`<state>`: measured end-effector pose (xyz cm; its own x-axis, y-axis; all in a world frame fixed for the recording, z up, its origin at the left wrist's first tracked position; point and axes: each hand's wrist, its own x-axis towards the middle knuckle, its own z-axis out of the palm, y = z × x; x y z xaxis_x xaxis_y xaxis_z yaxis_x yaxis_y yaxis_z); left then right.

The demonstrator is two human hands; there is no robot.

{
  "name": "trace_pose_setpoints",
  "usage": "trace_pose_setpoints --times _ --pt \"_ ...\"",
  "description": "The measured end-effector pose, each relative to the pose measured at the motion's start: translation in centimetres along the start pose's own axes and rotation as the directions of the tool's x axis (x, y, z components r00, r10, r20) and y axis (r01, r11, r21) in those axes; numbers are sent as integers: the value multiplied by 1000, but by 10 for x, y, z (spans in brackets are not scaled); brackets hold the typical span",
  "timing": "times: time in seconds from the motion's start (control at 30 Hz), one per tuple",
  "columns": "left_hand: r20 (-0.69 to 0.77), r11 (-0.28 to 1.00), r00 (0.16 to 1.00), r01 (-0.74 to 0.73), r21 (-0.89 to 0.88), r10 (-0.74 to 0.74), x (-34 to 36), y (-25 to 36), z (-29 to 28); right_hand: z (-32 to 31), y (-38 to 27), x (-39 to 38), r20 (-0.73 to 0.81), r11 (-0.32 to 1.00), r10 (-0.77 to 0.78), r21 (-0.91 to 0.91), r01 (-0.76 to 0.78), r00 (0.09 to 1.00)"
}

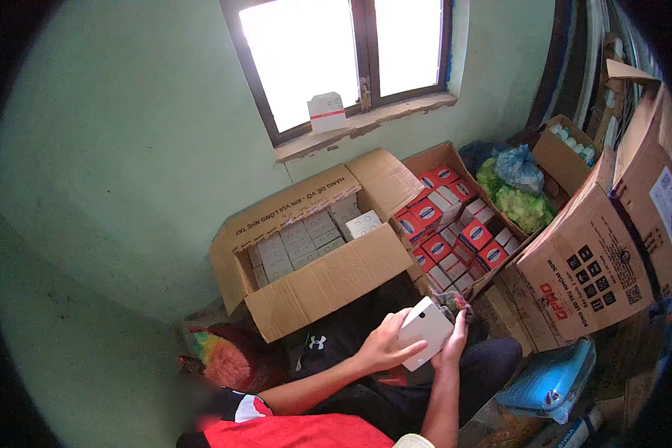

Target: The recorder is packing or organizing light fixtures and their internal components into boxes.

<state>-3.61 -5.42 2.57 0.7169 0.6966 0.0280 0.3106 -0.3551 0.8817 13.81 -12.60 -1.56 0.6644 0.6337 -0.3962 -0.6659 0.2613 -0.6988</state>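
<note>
Both my hands hold a flat white rectangular box with a small dark spot near its upper end, tilted above my lap. My left hand grips its left side, the thumb lying across the front face. Along its right edge, my right hand closes with the fingers pointing up. A crumpled grey and pink cloth-like bundle is just beyond the right fingertips; I cannot tell whether they touch it. In front of me, an open cardboard carton contains rows of small white boxes, one of them raised at its right end.
To the right, another carton holds red and white small boxes. Beyond it lie green and blue plastic bags. A large carton leans at far right, near a blue wrapped package. A white box stands on the windowsill.
</note>
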Motion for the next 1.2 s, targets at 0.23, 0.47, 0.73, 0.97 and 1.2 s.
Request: trace_pose_setpoints --times 0.23,0.47,0.73,0.97,1.2 --pt "-105 986 991 67 -154 -83 14 -28 -1 -33 -11 34 -132 930 -301 177 321 944" --pt "206 251 884 332 -909 -420 15 -62 14 32 -19 -36 363 697 -551 -295 654 751" --pt "116 371 920 262 -891 -374 28 -32 5 84 -34 -82 635 223 -576 -484 846 515" --pt "136 199 982 160 -967 -129 32 -59 -21 78 -11 -88 828 85 -346 -441 893 442" --pt "306 181 923 351 -919 -235 -5 -66 5 67 -26 -47 656 403 -428 -477 781 621"
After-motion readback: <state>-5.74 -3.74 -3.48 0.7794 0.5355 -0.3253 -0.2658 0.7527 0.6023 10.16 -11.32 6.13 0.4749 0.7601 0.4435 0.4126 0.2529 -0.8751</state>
